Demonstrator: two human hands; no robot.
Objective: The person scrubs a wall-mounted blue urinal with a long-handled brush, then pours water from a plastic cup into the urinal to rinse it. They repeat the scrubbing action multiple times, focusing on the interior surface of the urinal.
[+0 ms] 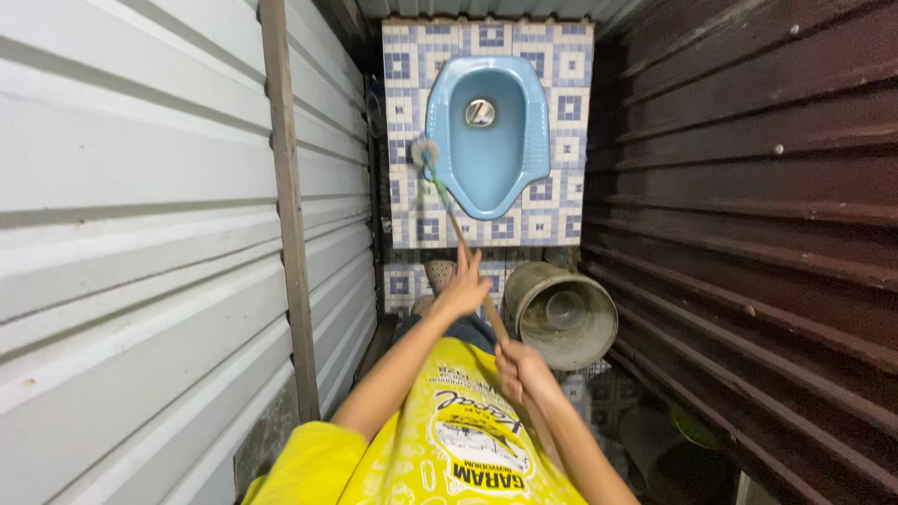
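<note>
Head view showed both hands clamped on a long-handled brush (pixel 456 224): left hand (pixel 463 285) higher up, right hand (pixel 519 367) lower. Its bristle head touched the tiles just beside the blue squat toilet (pixel 486 131); a grey bucket (pixel 561 313) sat near that toilet.

I see a floor of small blue-and-white patterned square tiles (pixel 561 65). Set into it is a light blue ceramic squat toilet pan (pixel 486 150), and a round grey metal bucket (pixel 561 313) sits on the tiles nearer me.
</note>
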